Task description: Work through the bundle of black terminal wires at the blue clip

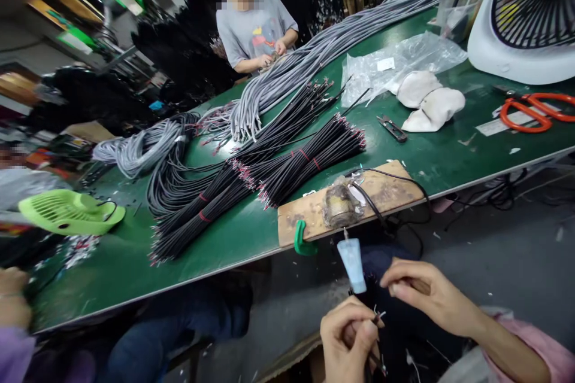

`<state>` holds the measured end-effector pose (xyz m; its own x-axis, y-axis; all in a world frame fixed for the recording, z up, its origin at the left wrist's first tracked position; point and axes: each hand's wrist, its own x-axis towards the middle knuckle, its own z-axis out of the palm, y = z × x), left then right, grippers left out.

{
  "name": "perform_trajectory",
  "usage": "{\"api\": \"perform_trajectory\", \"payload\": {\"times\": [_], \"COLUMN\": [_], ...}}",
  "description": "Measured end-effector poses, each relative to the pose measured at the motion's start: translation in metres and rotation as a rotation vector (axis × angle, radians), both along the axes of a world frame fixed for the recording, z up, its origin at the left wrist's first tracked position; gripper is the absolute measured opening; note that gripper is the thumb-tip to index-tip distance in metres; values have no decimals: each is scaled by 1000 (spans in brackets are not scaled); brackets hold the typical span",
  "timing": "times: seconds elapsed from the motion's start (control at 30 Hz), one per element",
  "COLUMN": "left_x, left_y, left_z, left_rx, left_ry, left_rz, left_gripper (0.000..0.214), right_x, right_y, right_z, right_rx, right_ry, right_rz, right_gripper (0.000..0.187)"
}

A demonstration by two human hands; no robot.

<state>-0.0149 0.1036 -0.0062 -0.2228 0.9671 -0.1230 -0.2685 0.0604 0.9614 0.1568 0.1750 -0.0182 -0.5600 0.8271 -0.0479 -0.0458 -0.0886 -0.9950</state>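
Left hand (348, 341), nearest, is closed around one black wire bundle (365, 298) below the wooden board (309, 212); right hand (424, 296) curls beside it, grip unclear. One pale blue tube (353, 263) hangs under that board.

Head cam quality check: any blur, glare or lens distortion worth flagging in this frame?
Head view: the wide-angle lens bows and tilts the green table edge; the far-left margin by the green slotted tray is smeared; a pale glare patch sits on the tabletop beside the grey cables; left hand, right hand and black wire bundle are fairly sharp but dim.
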Motion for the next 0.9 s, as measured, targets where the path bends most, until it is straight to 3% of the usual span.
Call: {"api": "perform_trajectory", "payload": {"times": [0.13,0.27,0.37,0.47,0.57,0.77,0.9], "left_x": [0,0,-1,-3,-5,-8,-11], "left_y": [-12,-15,-14,-13,-12,-1,10], "left_z": [-8,-8,-6,-3,2,13,17], "left_rx": [-71,-120,-73,-2,35,79,159], "left_ry": [-62,-114,-74,-23,-27,53,143], "left_rz": [-37,-61,-61,-86,-83,48,110], "left_gripper": [29,35,33,29,25,21,18], "right_x": [-12,-20,-21,-22,-26,-54,-69], "right_y": [-2,-7,-5,6,23,42,45], "right_z": [22,29,24,15,13,35,41], "right_rx": [311,426,435,266,46,-72,-288], "right_ry": [88,60,101,227,256,209,323], "right_rz": [114,45,88,129,31,-22,21], "right_gripper": [21,17,12,23,41,58,57]}}
